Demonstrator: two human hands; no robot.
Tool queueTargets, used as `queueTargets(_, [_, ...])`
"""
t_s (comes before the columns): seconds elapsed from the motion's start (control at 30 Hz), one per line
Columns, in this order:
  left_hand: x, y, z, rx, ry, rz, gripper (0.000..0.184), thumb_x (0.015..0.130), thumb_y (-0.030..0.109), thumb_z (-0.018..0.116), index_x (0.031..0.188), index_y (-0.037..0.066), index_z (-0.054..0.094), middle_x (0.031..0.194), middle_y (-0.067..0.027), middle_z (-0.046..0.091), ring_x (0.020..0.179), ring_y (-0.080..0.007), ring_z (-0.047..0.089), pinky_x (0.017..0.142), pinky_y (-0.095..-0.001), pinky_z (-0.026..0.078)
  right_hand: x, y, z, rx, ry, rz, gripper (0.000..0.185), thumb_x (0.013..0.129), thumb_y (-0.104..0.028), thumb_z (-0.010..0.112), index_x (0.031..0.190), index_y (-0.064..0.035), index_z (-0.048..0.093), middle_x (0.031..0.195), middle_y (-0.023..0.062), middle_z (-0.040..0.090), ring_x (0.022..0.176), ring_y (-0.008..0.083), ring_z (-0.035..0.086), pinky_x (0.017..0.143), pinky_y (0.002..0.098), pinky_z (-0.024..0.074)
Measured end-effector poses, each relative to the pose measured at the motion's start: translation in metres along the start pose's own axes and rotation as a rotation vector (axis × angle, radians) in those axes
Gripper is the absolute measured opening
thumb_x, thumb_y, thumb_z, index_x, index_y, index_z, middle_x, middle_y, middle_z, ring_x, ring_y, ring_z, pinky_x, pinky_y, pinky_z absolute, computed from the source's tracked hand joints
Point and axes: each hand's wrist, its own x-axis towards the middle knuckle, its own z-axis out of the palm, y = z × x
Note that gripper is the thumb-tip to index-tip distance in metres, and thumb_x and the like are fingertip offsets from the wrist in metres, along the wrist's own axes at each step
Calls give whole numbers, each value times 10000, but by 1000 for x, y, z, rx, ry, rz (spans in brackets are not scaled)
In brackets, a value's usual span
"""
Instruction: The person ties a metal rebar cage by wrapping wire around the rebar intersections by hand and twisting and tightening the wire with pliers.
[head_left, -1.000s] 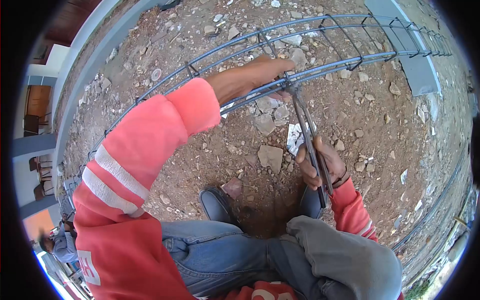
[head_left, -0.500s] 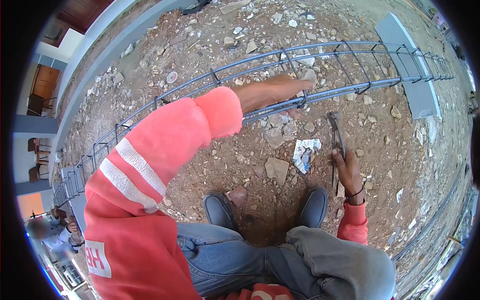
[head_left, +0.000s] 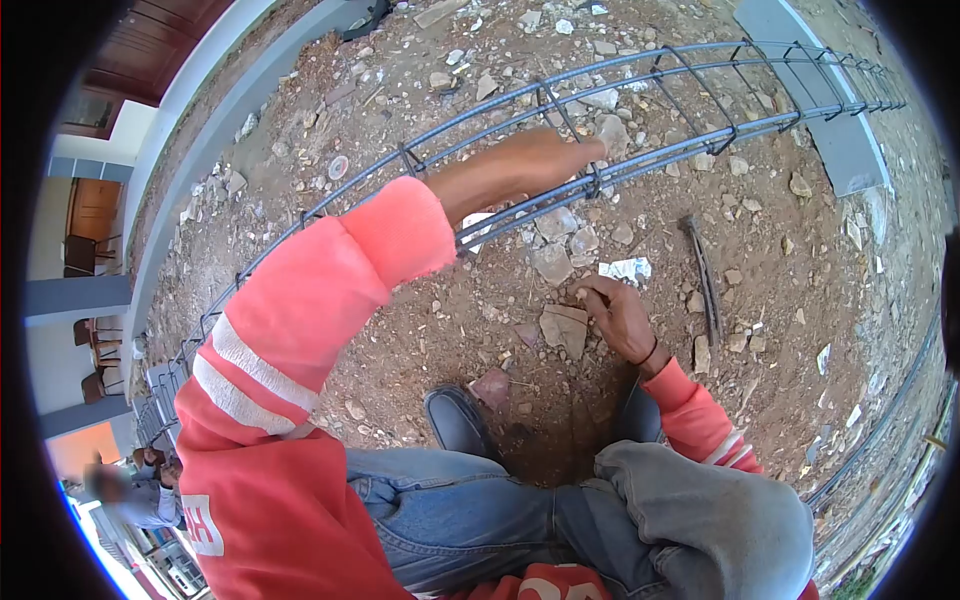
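My left hand (head_left: 545,162) reaches across the upper bars of a long rebar cage (head_left: 690,150). It rests at the lower pair of bars beside a tie loop, and most of its fingers are hidden behind the steel. Low over the rubble, my right hand (head_left: 622,318) has its thumb and fingertips pinched together; whatever is between them is too small to make out. Just beyond those fingertips lie a broken flat stone (head_left: 565,330) and a crumpled printed wrapper (head_left: 627,269). A pair of dark metal pincers (head_left: 704,285) lies on the dirt, apart from my right hand.
Stones and rubble cover the ground around my shoes (head_left: 458,420). A grey board (head_left: 835,150) lies beneath the cage at the right. Long bars (head_left: 880,420) run along the far right. Another person (head_left: 150,495) is at the lower left, near a building.
My right hand has let go of the pincers, which now lie on the ground, and has moved left to pinch near the flat stone. My left hand stays at the cage.
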Motion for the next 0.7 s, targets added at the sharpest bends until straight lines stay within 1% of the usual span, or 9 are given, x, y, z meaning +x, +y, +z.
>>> queueTargets(0.03, [-15, 15, -10, -5, -6, -1, 470, 913, 396, 579, 949, -65, 661, 936, -204, 689, 704, -266, 703, 627, -383, 556, 4, -3, -11, -1, -2, 8, 325, 901, -142, 647, 1197, -15, 601, 1033, 143, 652, 1015, 324, 608, 903, 421, 461])
queueTargets(0.1, [-66, 59, -24, 610, 114, 227, 436, 879, 407, 647, 831, -24, 683, 860, -233, 672, 804, -329, 685, 640, -392, 513, 3, -4, -24, 73, -106, 35, 381, 919, -194, 632, 1249, -13, 567, 1085, 174, 650, 1057, 345, 600, 952, 442, 440])
queueTargets(0.13, [-71, 57, -13, 595, 85, 233, 436, 879, 407, 647, 831, -24, 683, 860, -233, 672, 804, -329, 685, 640, -392, 513, 0, -2, -26, 101, -140, 58, 400, 925, -211, 626, 1266, -13, 556, 1103, 184, 649, 1071, 352, 597, 969, 449, 433])
queueTargets(0.2, [-73, 53, 4, 374, 35, 767, 353, 840, 345, 686, 846, -7, 668, 755, -214, 623, 746, -377, 640, 625, -420, 506, -11, 9, -14, -448, -9, -408, 410, 903, -214, 639, 1263, -30, 566, 1100, 172, 654, 1082, 359, 590, 967, 450, 440])
queueTargets(0.3, [-49, 11, 81, 192, 103, 977, 253, 846, 249, 672, 859, -2, 643, 681, -152, 577, 685, -372, 618, 615, -429, 501, -26, 49, 5, -460, -27, -374, 364, 870, -198, 652, 1191, -38, 593, 1095, 179, 651, 1085, 384, 566, 948, 477, 441])
queueTargets(0.43, [-54, -35, 132, 422, 314, 739, 181, 879, 180, 627, 881, 0, 622, 706, -145, 594, 662, -377, 620, 619, -450, 500, -25, -6, -20, -360, 11, -141, 189, 886, -148, 633, 1026, -24, 654, 963, 174, 668, 924, 391, 611, 823, 459, 480])
queueTargets(0.47, [-62, -35, 127, 338, 100, 604, 169, 887, 181, 620, 894, 13, 641, 723, -151, 609, 683, -376, 628, 630, -452, 501, -25, -11, -29, -252, 31, -23, 160, 896, -146, 627, 989, -22, 670, 916, 172, 672, 862, 389, 624, 773, 448, 490])
queueTargets(0.53, [-79, -27, 118, 246, -143, 466, 161, 894, 181, 613, 907, 27, 659, 741, -156, 624, 704, -374, 637, 641, -454, 501, -27, -7, -42, -87, 133, -123, 168, 917, -175, 640, 964, -21, 687, 856, 154, 667, 732, 311, 630, 680, 394, 481])
queueTargets(0.7, [-121, 5, 63, 79, 112, 181, 192, 932, 193, 588, 905, 56, 720, 839, -175, 693, 741, -369, 659, 640, -438, 499, -40, -28, -113, 60, -74, 213, 240, 953, -236, 652, 945, -3, 711, 753, 80, 635, 677, 111, 534, 647, 290, 447])
